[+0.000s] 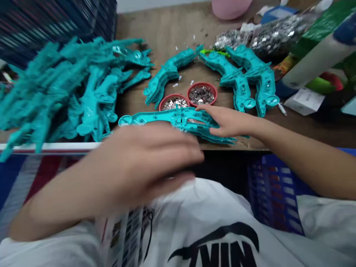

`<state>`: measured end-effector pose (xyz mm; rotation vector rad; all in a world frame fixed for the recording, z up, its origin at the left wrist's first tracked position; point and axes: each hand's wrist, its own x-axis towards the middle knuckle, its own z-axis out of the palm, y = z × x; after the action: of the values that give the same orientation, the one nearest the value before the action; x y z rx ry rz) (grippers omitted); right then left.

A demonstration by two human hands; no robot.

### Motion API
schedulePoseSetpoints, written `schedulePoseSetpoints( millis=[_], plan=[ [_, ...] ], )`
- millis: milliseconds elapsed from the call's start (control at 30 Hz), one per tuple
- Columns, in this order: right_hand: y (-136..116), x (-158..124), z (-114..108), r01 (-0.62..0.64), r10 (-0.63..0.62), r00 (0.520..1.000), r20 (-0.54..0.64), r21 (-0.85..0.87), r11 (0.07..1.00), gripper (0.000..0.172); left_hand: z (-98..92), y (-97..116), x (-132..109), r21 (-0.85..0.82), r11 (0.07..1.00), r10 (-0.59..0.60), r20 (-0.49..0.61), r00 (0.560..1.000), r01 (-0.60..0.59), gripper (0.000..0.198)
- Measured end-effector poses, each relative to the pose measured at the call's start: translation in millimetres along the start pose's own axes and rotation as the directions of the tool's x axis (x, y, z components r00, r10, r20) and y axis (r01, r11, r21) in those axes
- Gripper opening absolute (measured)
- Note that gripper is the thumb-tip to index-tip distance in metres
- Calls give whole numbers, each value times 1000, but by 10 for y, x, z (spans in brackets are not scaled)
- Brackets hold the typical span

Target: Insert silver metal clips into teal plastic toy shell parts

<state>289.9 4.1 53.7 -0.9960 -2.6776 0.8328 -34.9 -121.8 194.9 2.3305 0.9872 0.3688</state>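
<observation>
A teal molded plastic part [155,116] lies across the near edge of the table, with ribs and a clip-like middle. My right hand [228,120] is on its right end, index finger along the top and thumb on the near side, gripping it. In front of the part, nearer my body, my left hand [155,155] is raised and smeared by motion. Its fingers point right; whether they hold anything cannot be made out. Just behind the part stand two red baskets, the left basket [162,105] and the right basket [214,90], with small shiny metal pieces inside.
A big heap of teal parts [63,85] lies left, before a dark blue crate [102,22]. Three more teal assemblies [169,70] lie behind the baskets. Bags of metal pieces [280,33], a white cylinder [314,63] and a small white box [304,102] are at right.
</observation>
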Motion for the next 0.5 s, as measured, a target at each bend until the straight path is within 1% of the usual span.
schedulePoseSetpoints(
  millis=[33, 67, 100, 133, 167, 200, 233, 267, 300, 333, 400, 500],
  plan=[
    [22, -13, 5, 20, -20, 1000, 12, 3, 1000, 100, -77, -116, 83, 111, 993, -24, -59, 998, 30, 36],
    [43, -23, 12, 43, -43, 999, 22, 3, 999, 96, -109, -271, 183, 226, 971, -69, -71, 995, 83, 47],
    [62, -30, 21, 62, -62, 998, 31, 1, 998, 91, -101, -451, 289, 337, 924, -167, -70, 983, 181, 58],
    [80, -35, 32, 72, -71, 997, 41, -2, 997, 87, -65, -642, 389, 436, 855, -293, -44, 955, 282, 69],
    [98, -38, 45, 73, -72, 996, 54, -7, 997, 84, -11, -827, 475, 515, 777, -426, 7, 905, 361, 75],
    [115, -39, 63, 68, -67, 995, 71, -15, 998, 81, 50, -996, 543, 578, 706, -541, 67, 838, 410, 77],
    [129, -40, 85, 60, -58, 994, 90, -27, 998, 79, 111, -1140, 593, 620, 659, -621, 128, 774, 426, 75],
    [139, -40, 112, 53, -48, 993, 112, -42, 998, 77, 164, -1255, 626, 645, 638, -665, 186, 723, 421, 71],
    [143, -39, 144, 48, -39, 990, 138, -61, 997, 75, 209, -1339, 647, 658, 635, -682, 233, 693, 404, 66],
    [140, -37, 177, 45, -31, 986, 161, -85, 995, 73, 243, -1397, 661, 665, 639, -684, 262, 681, 386, 62],
    [109, -30, 243, 38, -10, 982, 191, -145, 989, 71, 286, -1459, 679, 674, 645, -680, 291, 673, 361, 57],
    [22, -22, 295, 13, 35, 979, 200, -236, 972, 69, 319, -1510, 696, 671, 648, -689, 314, 654, 361, 53]
  ],
)
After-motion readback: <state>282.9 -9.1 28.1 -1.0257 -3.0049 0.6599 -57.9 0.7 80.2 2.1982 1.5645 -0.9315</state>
